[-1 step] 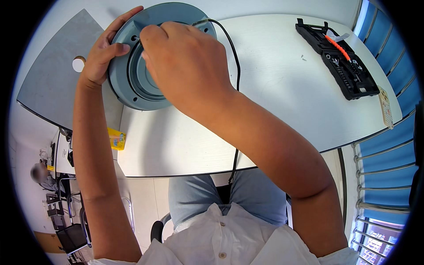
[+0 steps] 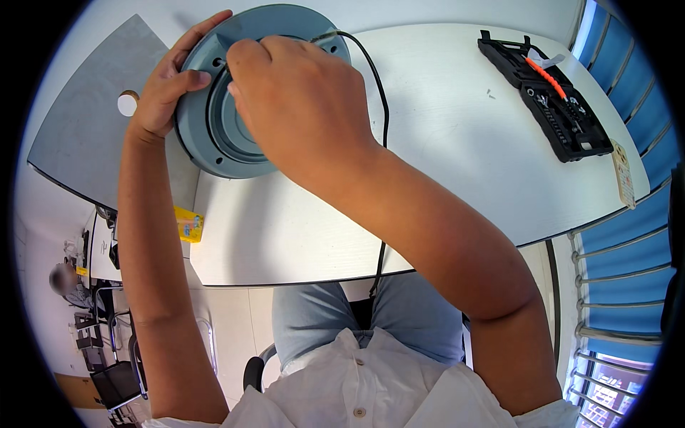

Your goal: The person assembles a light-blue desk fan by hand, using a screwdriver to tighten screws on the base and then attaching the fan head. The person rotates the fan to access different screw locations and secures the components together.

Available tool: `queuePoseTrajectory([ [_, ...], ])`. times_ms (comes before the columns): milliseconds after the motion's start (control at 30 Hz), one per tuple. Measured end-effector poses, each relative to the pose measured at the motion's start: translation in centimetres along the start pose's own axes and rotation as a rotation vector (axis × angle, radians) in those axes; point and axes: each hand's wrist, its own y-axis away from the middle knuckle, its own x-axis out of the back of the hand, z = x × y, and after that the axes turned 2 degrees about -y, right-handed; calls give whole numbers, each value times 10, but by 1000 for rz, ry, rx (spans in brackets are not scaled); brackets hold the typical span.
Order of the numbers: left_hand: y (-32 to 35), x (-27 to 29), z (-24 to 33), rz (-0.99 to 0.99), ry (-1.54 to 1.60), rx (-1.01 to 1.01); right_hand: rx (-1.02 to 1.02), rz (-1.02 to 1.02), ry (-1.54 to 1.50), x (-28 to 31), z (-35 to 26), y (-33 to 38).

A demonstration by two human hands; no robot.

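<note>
A round blue-grey disc-shaped device (image 2: 214, 146) lies at the far left of the white table (image 2: 442, 164). My left hand (image 2: 160, 93) grips its left rim, thumb on the face and fingers over the top edge. My right hand (image 2: 300, 107) covers the middle of the disc with its fingers curled down into the recess; what they hold is hidden. A black cable (image 2: 384, 107) comes out from under that hand at the top of the disc, curves right and runs down off the near table edge.
A black tool case (image 2: 556, 114) with an orange-handled screwdriver (image 2: 546, 75) lies open at the far right, with a paper tag (image 2: 623, 175) beside it. A grey panel (image 2: 78, 135) with a small white cap (image 2: 128, 103) adjoins the table's left side. A yellow packet (image 2: 189, 223) sits below. Blue blinds (image 2: 628, 235) stand at the right.
</note>
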Motion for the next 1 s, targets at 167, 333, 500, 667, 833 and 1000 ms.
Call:
queuePoseTrajectory([
  [167, 1, -3, 4, 9, -16, 16, -278, -199, -54, 6, -15, -1],
  [333, 4, -3, 7, 23, 47, 27, -590, -272, -206, 4, -36, -6],
  [500, 12, -3, 12, 18, 94, 27, -777, -111, -490, 5, -30, -20],
  [667, 19, -2, 8, 54, 104, 10, -792, -302, -459, 18, -42, -28],
  [833, 29, -5, 2, 108, 122, -58, -580, -423, -220, 32, -49, -30],
  [1000, 33, -5, 7, 105, 140, -31, -167, -398, 50, 36, -34, -27],
])
